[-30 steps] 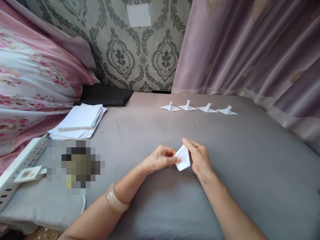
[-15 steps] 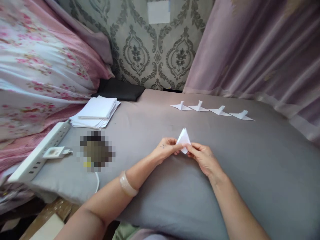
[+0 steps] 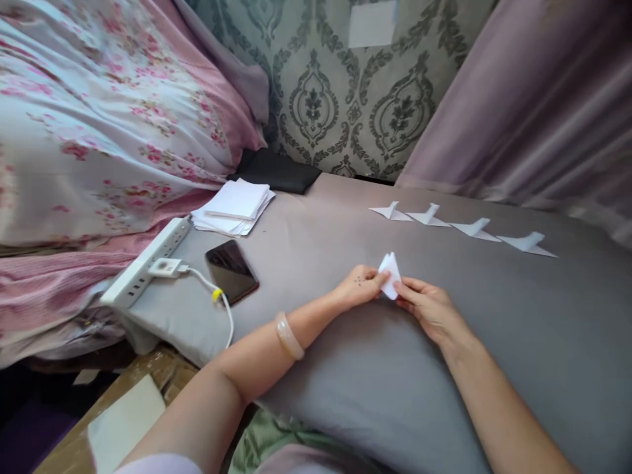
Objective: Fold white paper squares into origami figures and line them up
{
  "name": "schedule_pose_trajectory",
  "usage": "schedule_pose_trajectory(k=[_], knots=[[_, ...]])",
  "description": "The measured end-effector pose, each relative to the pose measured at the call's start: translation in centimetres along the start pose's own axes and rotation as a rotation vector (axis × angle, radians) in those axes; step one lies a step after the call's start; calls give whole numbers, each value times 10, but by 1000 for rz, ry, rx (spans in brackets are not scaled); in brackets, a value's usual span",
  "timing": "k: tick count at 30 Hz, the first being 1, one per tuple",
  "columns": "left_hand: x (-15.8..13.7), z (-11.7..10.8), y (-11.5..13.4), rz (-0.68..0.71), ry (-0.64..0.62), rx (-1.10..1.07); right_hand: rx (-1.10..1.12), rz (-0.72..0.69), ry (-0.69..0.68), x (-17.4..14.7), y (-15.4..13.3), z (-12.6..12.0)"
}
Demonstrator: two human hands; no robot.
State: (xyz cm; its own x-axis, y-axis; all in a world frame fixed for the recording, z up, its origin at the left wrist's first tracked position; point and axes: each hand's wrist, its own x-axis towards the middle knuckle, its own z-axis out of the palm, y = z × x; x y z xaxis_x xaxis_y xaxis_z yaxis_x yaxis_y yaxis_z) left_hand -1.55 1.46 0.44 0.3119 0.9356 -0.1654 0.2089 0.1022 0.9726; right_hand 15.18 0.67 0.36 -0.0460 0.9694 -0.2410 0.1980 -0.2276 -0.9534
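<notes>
Between my two hands, just above the grey cloth surface [image 3: 316, 243], is a small piece of folded white paper [image 3: 391, 271] with a pointed top. My left hand [image 3: 363, 286] pinches its left side, the thumb lying across the front. On the lower right edge, the thumb and fingers of my right hand [image 3: 428, 306] are closed. The fingers behind the paper are partly hidden. Farther back at the right stands a row of several folded white paper birds [image 3: 476, 228], each with flat pointed wings and a raised neck.
A stack of white paper [image 3: 237, 201] lies back left, before a black flat item [image 3: 279, 172]. Nearer are a phone [image 3: 232, 271], a white power strip [image 3: 148, 260] with a charger [image 3: 166, 267], and its cable [image 3: 230, 319]. Curtains [image 3: 474, 99] hang at the right.
The camera view has swung left, so everything sits farther right. The folded paper has tilted slightly in my hands, and both hands still hold it.
</notes>
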Motion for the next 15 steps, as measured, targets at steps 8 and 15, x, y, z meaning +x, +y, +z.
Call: schedule_pose_trajectory(k=[8, 15], knots=[[26, -17, -1, 96, 153, 213, -375, -203, 252, 15, 16, -22], [36, 0, 1, 88, 41, 292, -512, -303, 189, 16, 20, -31]])
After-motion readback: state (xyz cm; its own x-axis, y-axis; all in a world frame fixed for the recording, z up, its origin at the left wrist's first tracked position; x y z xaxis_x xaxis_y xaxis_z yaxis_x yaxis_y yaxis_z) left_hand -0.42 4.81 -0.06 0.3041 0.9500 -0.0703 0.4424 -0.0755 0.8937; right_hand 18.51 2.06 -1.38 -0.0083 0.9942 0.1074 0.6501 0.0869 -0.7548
